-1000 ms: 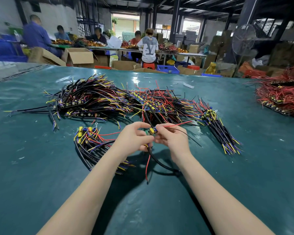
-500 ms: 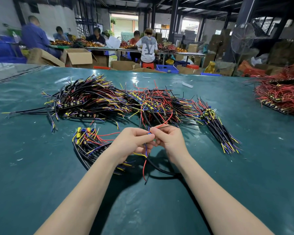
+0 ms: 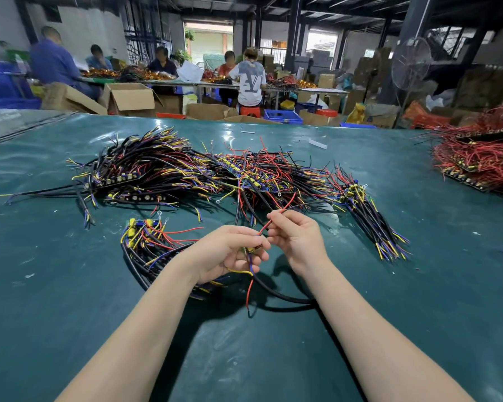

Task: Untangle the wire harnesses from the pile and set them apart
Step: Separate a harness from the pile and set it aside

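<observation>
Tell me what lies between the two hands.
In the head view, a red wire spans the gap from the left hand to the right hand, which pinches it.

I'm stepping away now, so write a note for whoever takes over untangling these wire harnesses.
Left hand grips one harness at its small board. Right hand pinches that harness's red wire.
Its black cable hangs toward the table.
Done: a small bundle lies apart by the left forearm, a second bundle to the right.
Left: the big pile is tangled; free the held one, then continue.
</observation>
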Available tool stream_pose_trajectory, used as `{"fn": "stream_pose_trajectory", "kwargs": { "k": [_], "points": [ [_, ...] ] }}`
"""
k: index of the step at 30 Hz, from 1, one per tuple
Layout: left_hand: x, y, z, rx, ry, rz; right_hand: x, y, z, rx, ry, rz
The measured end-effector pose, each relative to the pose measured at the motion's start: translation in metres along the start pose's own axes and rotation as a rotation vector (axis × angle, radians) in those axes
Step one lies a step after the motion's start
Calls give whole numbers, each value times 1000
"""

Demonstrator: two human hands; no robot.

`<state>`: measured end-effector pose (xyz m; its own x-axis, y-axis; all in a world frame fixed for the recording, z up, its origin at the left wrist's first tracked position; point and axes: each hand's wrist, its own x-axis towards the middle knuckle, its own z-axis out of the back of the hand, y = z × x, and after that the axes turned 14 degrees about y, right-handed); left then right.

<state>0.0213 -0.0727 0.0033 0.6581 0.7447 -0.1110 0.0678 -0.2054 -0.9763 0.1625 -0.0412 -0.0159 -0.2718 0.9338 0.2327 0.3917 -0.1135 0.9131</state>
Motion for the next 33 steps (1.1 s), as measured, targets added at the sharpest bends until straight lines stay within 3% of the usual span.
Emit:
{"fn": "stream_pose_trajectory", "kwargs": {
  "k": [5, 8, 16, 23, 29, 33],
  "points": [
    [6, -1, -5, 96, -144, 81, 2, 2, 1, -93, -23, 22],
    [7, 1, -5, 164, -223, 30, 1, 6, 1, -168, -25, 37],
    [4, 1, -2, 165, -333, 78, -2, 13, -7, -28, 32, 24],
    [6, 3, -3, 217, -359, -36, -2, 8, -4, -65, -19, 44],
    [5, 4, -3, 205, -286, 60, 0, 6, 6, -54, -162, 84],
    [6, 6, -6, 295, -331, 69, 0, 7, 10, -101, -188, 97]
  ]
}}
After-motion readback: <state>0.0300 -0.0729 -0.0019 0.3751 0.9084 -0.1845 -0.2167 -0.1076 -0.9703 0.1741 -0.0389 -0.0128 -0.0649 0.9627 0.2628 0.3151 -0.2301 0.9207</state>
